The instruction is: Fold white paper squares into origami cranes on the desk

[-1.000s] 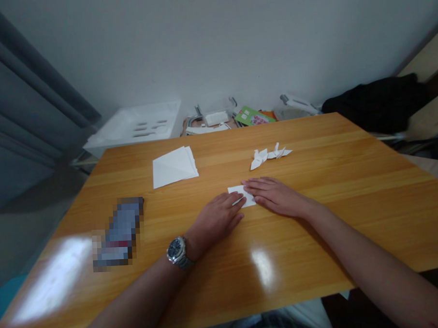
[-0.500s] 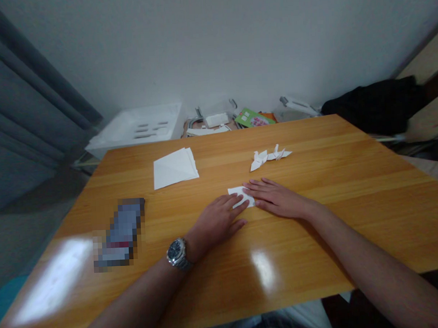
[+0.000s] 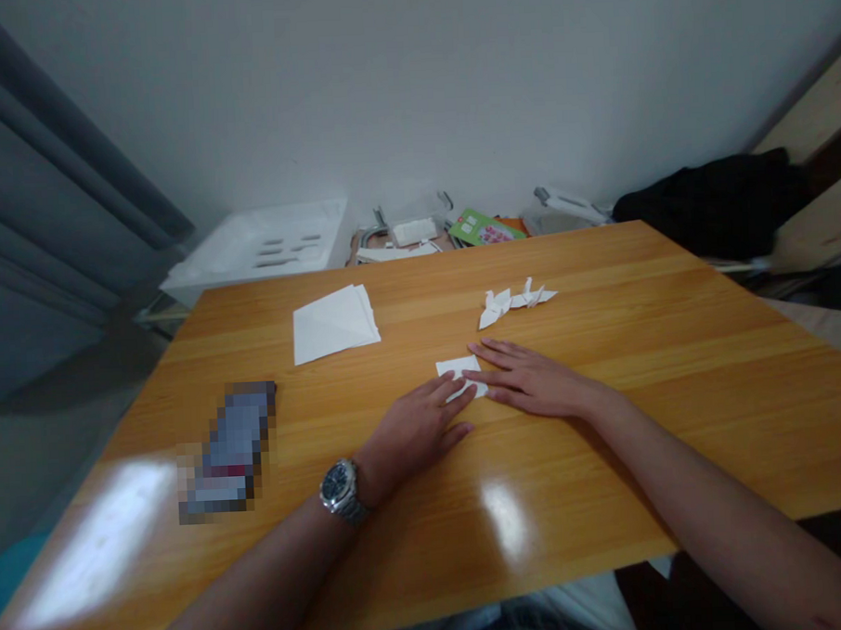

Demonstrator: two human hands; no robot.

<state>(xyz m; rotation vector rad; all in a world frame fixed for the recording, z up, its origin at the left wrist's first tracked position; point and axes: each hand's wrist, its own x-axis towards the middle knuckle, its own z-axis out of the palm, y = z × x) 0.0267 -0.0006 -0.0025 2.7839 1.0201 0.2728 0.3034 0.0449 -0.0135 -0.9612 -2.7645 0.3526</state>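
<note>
On the counter (image 3: 596,493), a small white paper (image 3: 457,364) lies flat in front of the person, below two folded birds (image 3: 496,307). The left hand (image 3: 415,427) presses the paper with its fingers (image 3: 443,385) slightly spread, and the right hand (image 3: 539,379) rests with its fingers (image 3: 503,378) fanned wide, one reaching onto the paper's right part; neither hand grips anything. Uneven pressure from the two hands could skew a crease, and a sideways push could slide the paper across the glossy surface.
</note>
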